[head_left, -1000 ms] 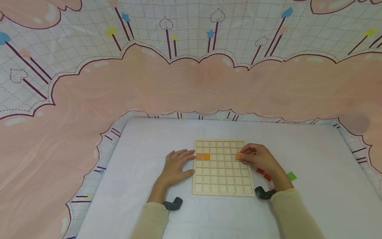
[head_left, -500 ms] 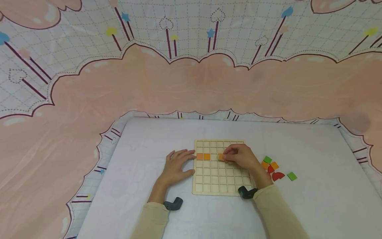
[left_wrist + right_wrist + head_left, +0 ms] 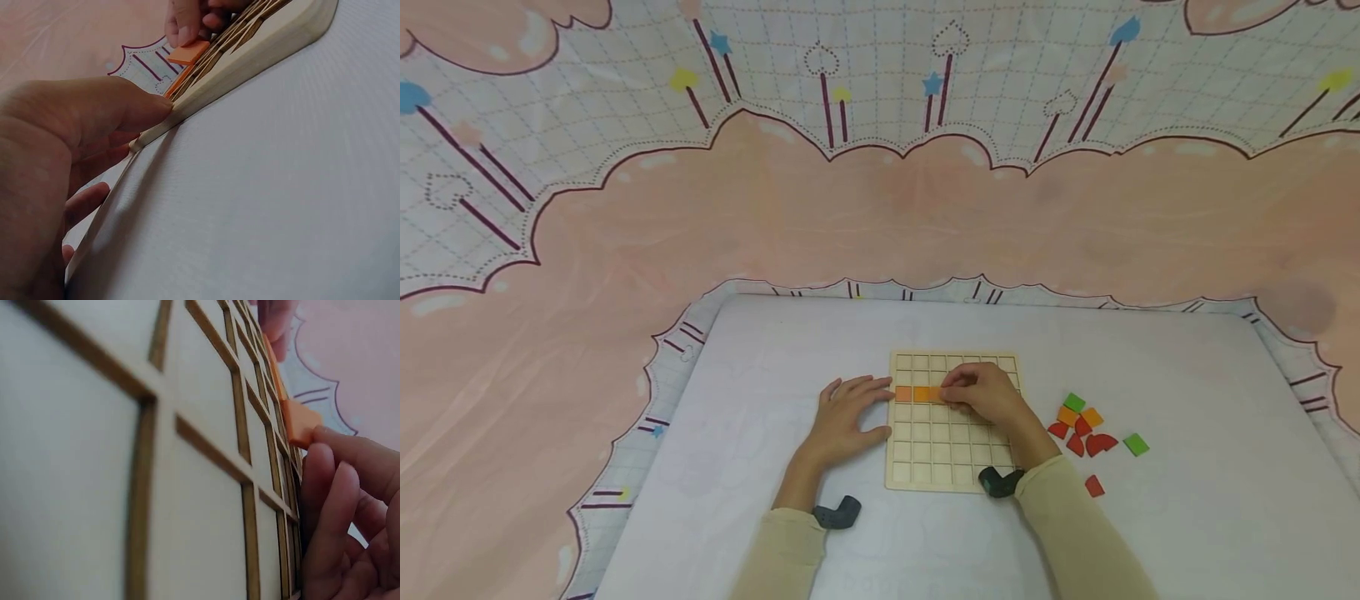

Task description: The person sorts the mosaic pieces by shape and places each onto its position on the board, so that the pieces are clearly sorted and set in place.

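Note:
A pale wooden grid board (image 3: 931,454) lies on the white table. Two orange square tiles sit side by side in its third row from the top, the left tile (image 3: 903,394) at the board's left edge. My right hand (image 3: 988,396) pinches a third orange tile (image 3: 302,422) just right of them; in the right wrist view this tile is tilted at the grid's ribs. My left hand (image 3: 850,421) has its fingers spread, with fingertips and thumb touching the board's left edge. The left wrist view shows the thumb (image 3: 140,109) against the board's side.
Right of the board lie loose pieces: green squares, one of them (image 3: 1137,444) set apart, orange squares (image 3: 1092,417) and several red rounded pieces (image 3: 1101,443). A single red piece (image 3: 1094,486) lies nearer, beside the right sleeve. A patterned cloth (image 3: 880,217) hangs behind the table.
My right hand has moved left across the board with its orange tile, from the right edge to beside the two tiles. More loose pieces are uncovered. My left hand has stayed put.

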`<state>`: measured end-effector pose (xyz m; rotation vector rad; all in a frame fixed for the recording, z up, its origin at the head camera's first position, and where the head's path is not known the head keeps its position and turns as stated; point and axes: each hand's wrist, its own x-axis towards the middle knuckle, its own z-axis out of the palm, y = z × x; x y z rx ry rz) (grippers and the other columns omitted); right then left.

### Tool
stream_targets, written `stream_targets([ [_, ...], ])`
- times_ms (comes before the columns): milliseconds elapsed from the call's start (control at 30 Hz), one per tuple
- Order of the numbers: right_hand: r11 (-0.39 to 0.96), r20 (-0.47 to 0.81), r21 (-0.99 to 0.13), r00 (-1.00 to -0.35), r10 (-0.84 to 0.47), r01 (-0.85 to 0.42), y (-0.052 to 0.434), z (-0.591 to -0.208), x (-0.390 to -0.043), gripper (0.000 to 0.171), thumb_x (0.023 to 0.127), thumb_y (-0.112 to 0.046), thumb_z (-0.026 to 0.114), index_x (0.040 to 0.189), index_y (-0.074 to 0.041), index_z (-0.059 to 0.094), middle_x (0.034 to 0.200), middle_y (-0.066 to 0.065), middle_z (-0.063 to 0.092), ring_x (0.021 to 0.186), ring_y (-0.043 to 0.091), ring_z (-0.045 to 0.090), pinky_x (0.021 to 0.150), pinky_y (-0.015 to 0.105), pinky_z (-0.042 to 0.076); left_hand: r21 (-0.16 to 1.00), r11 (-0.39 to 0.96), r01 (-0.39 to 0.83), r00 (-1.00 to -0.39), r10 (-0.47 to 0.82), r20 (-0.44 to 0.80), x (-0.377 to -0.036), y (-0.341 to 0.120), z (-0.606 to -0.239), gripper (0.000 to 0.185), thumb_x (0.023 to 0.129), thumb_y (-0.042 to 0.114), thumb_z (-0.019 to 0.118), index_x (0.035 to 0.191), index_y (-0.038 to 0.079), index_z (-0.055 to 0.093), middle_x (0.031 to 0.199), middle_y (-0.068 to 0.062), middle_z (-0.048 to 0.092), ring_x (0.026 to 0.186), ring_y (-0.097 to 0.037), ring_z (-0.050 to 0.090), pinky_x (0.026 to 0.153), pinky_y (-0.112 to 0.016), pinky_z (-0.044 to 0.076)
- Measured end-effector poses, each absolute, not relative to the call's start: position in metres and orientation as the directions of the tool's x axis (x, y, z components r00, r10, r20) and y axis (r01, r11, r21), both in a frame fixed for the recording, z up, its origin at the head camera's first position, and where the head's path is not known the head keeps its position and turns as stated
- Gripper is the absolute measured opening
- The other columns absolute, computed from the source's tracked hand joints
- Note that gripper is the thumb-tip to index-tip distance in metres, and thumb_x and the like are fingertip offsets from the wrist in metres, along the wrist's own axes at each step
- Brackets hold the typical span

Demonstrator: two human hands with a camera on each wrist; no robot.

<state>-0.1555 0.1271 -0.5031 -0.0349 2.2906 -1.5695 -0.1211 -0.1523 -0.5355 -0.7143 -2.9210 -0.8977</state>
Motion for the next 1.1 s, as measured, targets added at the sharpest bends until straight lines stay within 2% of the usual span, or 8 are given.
stream_targets([
  [133, 0.359, -0.312, -0.906, -0.926, -0.210, 0.224, 0.1282, -0.5012, -0.1555, 0.015, 0.089, -0.013, 0.078, 0.099, -0.004, 0.073, 0.080, 0.005, 0.069, 0.066, 0.014, 0.064, 0.060, 0.020, 0.054, 0.529, 0.737, 0.421, -0.898, 0.421, 0.128, -0.1206, -0.1525, -0.5356, 0.052, 0.083, 0.038, 0.073, 0.134, 0.026, 0.065, 0.155, 0.009, 0.052, 0.146, -0.023, 0.041, 0.121, -0.061, 0.016],
  [400, 0.400, -0.316, -0.890, -0.928, -0.196, 0.218, 0.1274, -0.5053, -0.1572, 0.016, 0.087, -0.015, 0.080, 0.099, -0.007, 0.075, 0.082, 0.003, 0.068, 0.063, 0.011, 0.062, 0.058, 0.020, 0.054, 0.527, 0.737, 0.424, -0.897, 0.423, 0.130, -0.1201, -0.1529, -0.5350, 0.053, 0.084, 0.039, 0.072, 0.134, 0.025, 0.065, 0.155, 0.009, 0.052, 0.147, -0.024, 0.041, 0.121, -0.062, 0.016],
  [800, 0.381, -0.337, -0.893, -0.917, -0.215, 0.239, 0.1281, -0.5037, -0.1622, 0.012, 0.086, -0.010, 0.080, 0.096, -0.004, 0.075, 0.075, 0.002, 0.067, 0.057, 0.010, 0.060, 0.055, 0.020, 0.052, 0.534, 0.736, 0.416, -0.900, 0.418, 0.124, -0.1191, -0.1511, -0.5324, 0.053, 0.084, 0.038, 0.072, 0.135, 0.025, 0.065, 0.155, 0.009, 0.052, 0.147, -0.024, 0.041, 0.121, -0.061, 0.015],
  [1100, 0.378, -0.360, -0.886, -0.913, -0.192, 0.269, 0.1273, -0.5041, -0.1632, 0.016, 0.084, -0.011, 0.082, 0.098, -0.006, 0.076, 0.077, 0.001, 0.066, 0.059, 0.010, 0.062, 0.056, 0.020, 0.054, 0.530, 0.739, 0.415, -0.900, 0.419, 0.122, -0.1198, -0.1504, -0.5324, 0.052, 0.084, 0.038, 0.072, 0.134, 0.025, 0.065, 0.155, 0.008, 0.052, 0.147, -0.024, 0.041, 0.121, -0.062, 0.016],
])
